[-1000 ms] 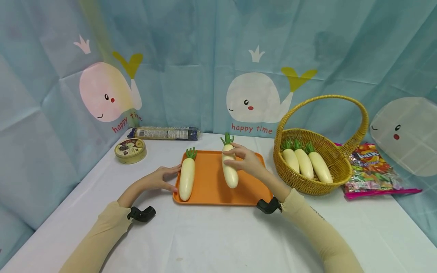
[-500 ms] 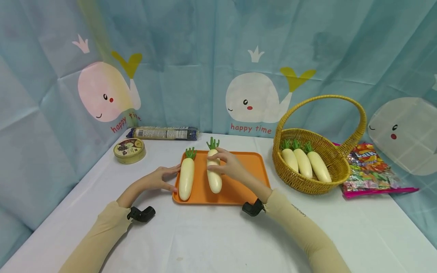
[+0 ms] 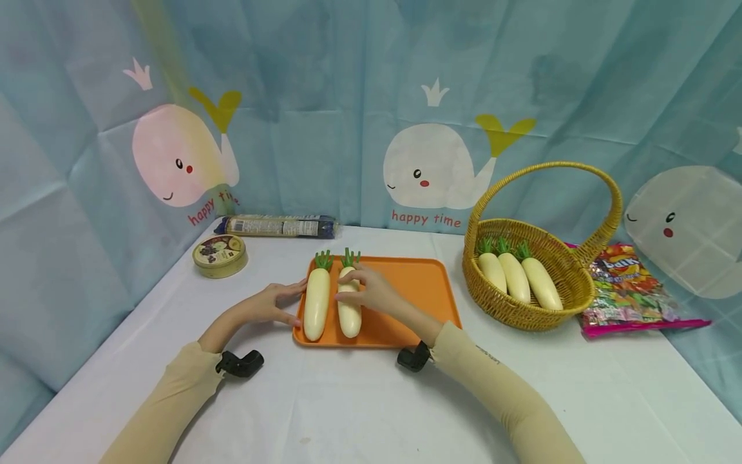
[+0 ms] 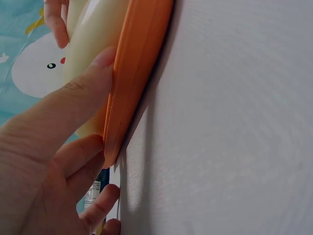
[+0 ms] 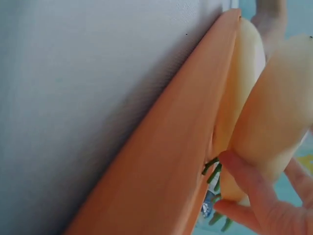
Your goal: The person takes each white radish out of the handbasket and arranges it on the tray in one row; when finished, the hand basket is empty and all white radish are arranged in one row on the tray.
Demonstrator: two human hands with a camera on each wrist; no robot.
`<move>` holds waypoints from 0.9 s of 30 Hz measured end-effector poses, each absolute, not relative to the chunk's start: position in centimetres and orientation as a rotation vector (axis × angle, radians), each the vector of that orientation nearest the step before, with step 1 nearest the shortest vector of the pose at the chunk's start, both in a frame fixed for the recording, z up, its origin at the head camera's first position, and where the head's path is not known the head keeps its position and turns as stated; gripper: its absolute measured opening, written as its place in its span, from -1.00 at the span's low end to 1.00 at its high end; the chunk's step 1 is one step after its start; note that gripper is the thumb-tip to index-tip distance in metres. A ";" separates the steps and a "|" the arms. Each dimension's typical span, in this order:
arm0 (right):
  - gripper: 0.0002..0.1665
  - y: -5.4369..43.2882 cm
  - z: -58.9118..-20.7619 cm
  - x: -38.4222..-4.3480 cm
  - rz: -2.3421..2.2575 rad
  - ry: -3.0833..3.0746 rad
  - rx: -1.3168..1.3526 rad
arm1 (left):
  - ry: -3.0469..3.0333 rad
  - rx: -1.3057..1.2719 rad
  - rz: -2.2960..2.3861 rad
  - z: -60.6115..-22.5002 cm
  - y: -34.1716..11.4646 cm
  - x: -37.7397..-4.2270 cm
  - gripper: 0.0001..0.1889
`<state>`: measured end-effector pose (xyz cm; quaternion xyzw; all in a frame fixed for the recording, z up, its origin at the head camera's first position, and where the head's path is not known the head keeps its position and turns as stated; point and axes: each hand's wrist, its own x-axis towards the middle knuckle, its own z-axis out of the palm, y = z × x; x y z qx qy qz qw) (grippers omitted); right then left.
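Left hand (image 3: 269,304) at the tray's rim, right hand (image 3: 378,293) clamped on the held radish (image 3: 350,320)
The left fingers, spread apart, touch the orange tray (image 3: 420,290) beside the lying radish (image 3: 316,306). Just right of that, nearly parallel, leaves at the far end, is the held radish, pinched from its right; the right hand is nearer it. Whether it touches the tray, I cannot tell.

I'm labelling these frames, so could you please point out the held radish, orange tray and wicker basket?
Held radish (image 3: 350,317), head view: lower body.
Orange tray (image 3: 415,281), head view: bare floor.
Wicker basket (image 3: 500,305), head view: front wall.
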<state>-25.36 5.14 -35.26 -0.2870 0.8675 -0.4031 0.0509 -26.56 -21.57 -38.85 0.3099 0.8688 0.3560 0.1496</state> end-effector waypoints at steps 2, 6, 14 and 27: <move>-0.56 5.1 -35.3 -25.4 -1.209 2.625 -0.890 | 2.492 0.910 1.033 -38.7 -21.6 -26.6 -0.10; -0.58 5.2 -35.3 -25.5 -1.150 2.585 -0.903 | 2.474 0.942 1.054 -38.8 -21.6 -26.7 -0.10; -0.53 4.9 -35.6 -25.4 -1.114 2.575 -0.870 | 2.475 0.924 1.041 -39.0 -21.7 -26.7 -0.10; -0.53 4.2 -35.4 -25.3 -1.029 2.567 -0.865 | 2.490 0.924 1.031 -38.9 -21.6 -26.7 -0.09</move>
